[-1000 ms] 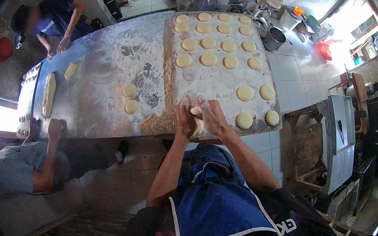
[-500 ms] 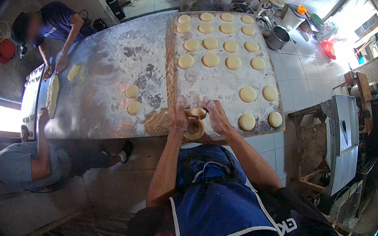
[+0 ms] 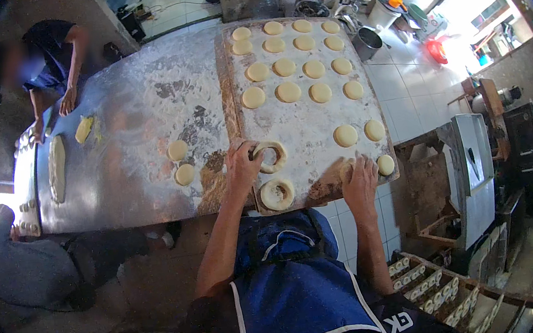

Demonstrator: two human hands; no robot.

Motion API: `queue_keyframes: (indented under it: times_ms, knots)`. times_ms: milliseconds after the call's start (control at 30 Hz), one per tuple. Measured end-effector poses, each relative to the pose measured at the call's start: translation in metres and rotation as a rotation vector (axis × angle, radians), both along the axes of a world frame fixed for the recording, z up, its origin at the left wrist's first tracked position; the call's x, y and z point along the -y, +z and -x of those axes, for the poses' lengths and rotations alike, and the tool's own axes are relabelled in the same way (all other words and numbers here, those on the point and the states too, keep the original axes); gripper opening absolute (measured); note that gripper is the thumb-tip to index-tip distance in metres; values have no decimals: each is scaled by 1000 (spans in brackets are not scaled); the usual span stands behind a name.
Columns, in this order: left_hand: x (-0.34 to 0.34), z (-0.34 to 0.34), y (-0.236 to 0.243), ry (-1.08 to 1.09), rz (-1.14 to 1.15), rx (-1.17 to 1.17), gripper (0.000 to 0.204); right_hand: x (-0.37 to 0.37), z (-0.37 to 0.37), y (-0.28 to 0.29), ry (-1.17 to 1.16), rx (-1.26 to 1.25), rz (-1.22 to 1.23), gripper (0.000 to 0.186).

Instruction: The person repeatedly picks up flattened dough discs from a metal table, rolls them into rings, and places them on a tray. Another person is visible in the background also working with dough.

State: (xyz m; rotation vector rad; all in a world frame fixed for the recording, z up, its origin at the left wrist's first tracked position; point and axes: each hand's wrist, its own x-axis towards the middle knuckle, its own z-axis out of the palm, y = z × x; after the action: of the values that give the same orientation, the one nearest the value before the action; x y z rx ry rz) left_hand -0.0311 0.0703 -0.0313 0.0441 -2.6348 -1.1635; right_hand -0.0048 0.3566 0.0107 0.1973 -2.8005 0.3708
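Observation:
My left hand (image 3: pixel 240 168) has its fingers closed on the left side of a dough ring (image 3: pixel 280 157) lying on the floured board. A second dough ring (image 3: pixel 277 195) lies just nearer to me, flat, with a wide hole. To the right, my right hand (image 3: pixel 361 181) is curled over a pale dough round (image 3: pixel 346 171), which it mostly hides. Beside that hand is another dough round (image 3: pixel 385 165), and two more, including a larger dough round (image 3: pixel 345 136), lie a little farther off.
Several dough rounds (image 3: pixel 285 67) stand in rows on the far part of the board (image 3: pixel 300 113). Two dough rounds (image 3: pixel 178 151) sit on the metal table (image 3: pixel 129 175) to the left. A person (image 3: pixel 48 66) works at the far left near a long dough strip (image 3: pixel 57 169). Racks with dough rings (image 3: pixel 425 286) stand lower right.
My hands have moved apart. The dough ring they held together now rests on the board under my left hand, while my right hand has shifted right onto a dough round.

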Motion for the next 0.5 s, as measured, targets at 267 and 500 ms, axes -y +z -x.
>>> queue_keyframes:
  times_ms: [267,500]
  knots:
    - [50,-23,0,128,-278,-111,23,-31,-5,6,-193,439,295,33]
    - [179,-95,0,383,-156,-78,15,27,19,42,-58,458,551,16]
